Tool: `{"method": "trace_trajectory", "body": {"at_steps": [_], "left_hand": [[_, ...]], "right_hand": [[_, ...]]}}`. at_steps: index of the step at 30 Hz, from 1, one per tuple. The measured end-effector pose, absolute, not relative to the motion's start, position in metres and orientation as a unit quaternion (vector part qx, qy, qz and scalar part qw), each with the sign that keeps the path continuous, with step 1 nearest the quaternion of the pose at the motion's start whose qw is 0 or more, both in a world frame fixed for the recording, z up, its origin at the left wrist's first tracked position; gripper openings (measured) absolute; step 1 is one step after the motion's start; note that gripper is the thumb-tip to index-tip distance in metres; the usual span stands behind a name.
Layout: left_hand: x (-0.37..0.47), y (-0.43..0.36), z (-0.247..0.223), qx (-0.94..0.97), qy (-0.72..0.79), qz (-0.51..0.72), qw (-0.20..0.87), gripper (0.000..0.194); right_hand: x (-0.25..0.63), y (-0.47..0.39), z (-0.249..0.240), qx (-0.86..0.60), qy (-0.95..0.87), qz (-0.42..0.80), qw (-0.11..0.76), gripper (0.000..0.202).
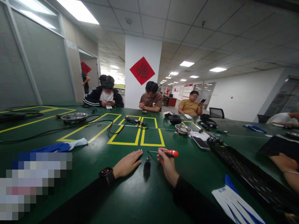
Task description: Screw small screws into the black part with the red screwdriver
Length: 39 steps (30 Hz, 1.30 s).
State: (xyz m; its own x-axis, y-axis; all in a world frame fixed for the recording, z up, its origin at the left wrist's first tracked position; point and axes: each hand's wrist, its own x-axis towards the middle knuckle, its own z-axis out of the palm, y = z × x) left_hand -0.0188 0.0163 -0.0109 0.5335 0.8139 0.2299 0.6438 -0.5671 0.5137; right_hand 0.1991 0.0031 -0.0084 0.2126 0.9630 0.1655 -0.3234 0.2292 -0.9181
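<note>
Over the green table (140,199), toward its near edge, I have the right hand (168,166) pinching the red screwdriver (172,153), likely light, rigid, slick, best held by its handle, left hand (127,163) flat, fingers empty.

And there's the screwdriver (171,153), bright red handle with darker markings, gripped in the right hand (168,166)! It lies roughly level, handle end to the right, slim metal shaft running left. Just on the near side of its tip, here's the small black bottle-shaped piece (147,168), upright on the green tabletop (140,203), dark body narrowing to a shiny silvery neck. Tip and neck sit very close; whether they touch, I can't tell.
</note>
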Motion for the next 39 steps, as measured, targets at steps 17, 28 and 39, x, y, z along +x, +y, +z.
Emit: {"method": "trace_trajectory", "body": {"at_steps": [17,28,39], "left_hand": [[-0.045,0.054,-0.004,0.752,0.440,0.331,0.362,0.057],[-0.027,0.046,0.000,0.806,0.368,0.315,0.341,0.051],[-0.028,0.047,-0.003,0.766,0.405,0.366,0.340,0.064]], "right_hand": [[0.198,0.000,-0.007,-0.377,-0.466,0.486,0.636,0.028],[0.197,-0.006,-0.003,-0.368,-0.487,0.495,0.618,0.033],[0.197,-0.007,-0.003,-0.362,-0.501,0.510,0.598,0.030]]}}
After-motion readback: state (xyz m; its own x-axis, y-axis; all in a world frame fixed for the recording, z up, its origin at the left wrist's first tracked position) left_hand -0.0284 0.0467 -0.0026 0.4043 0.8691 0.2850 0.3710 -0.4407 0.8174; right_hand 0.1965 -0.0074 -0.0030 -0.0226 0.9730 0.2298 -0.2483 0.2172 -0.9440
